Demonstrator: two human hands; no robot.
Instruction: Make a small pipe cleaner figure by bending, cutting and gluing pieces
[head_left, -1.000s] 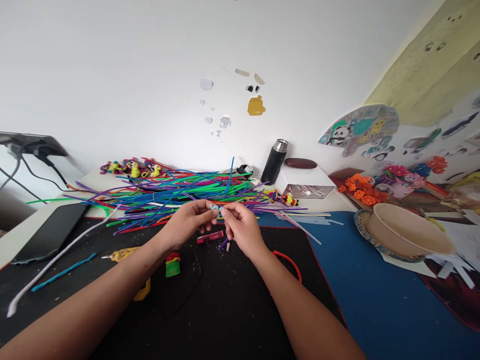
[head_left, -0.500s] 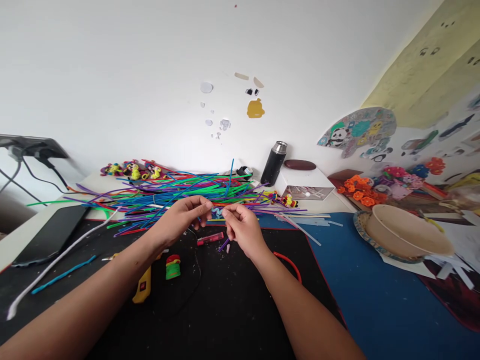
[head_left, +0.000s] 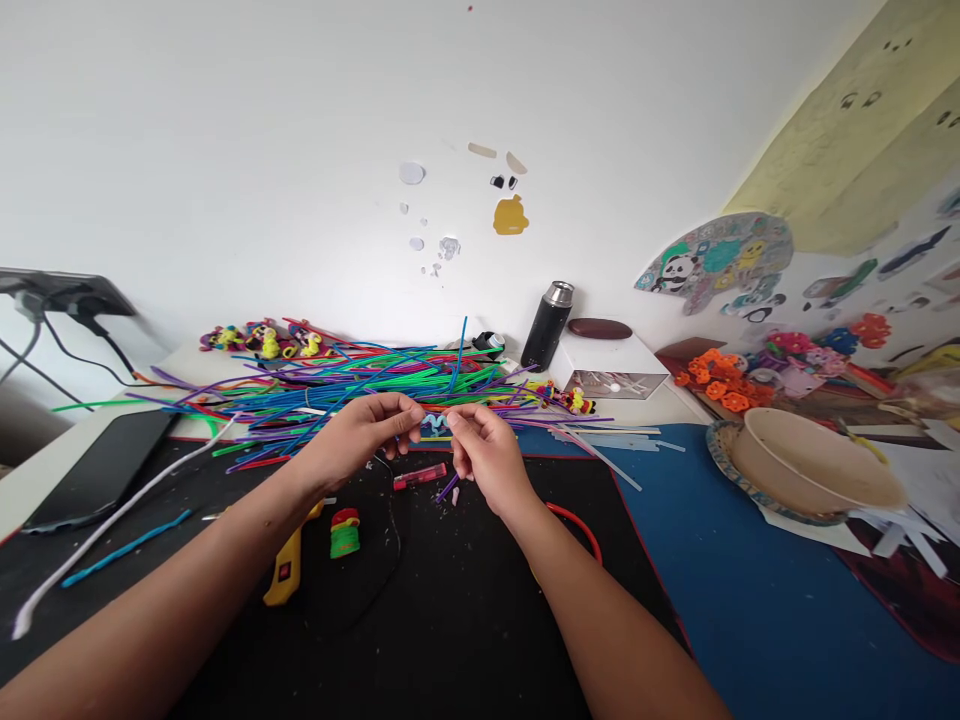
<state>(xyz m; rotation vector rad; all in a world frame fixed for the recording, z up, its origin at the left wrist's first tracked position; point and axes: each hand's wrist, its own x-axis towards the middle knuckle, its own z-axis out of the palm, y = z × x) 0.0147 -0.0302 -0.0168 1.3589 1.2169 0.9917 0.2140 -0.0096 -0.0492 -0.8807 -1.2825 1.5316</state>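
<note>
Two pinches: your left hand (head_left: 360,440) and right hand (head_left: 487,455) grip a curled light-blue pipe cleaner (head_left: 433,423) over the counter's (head_left: 450,610) middle, bending it; further shaping likely needs steady fingertips.

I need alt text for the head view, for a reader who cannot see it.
The left hand and the right hand pinch a small bent blue pipe cleaner between them above a black mat. A pile of coloured pipe cleaners lies behind, a yellow tool to the left, a bowl to the right.
</note>
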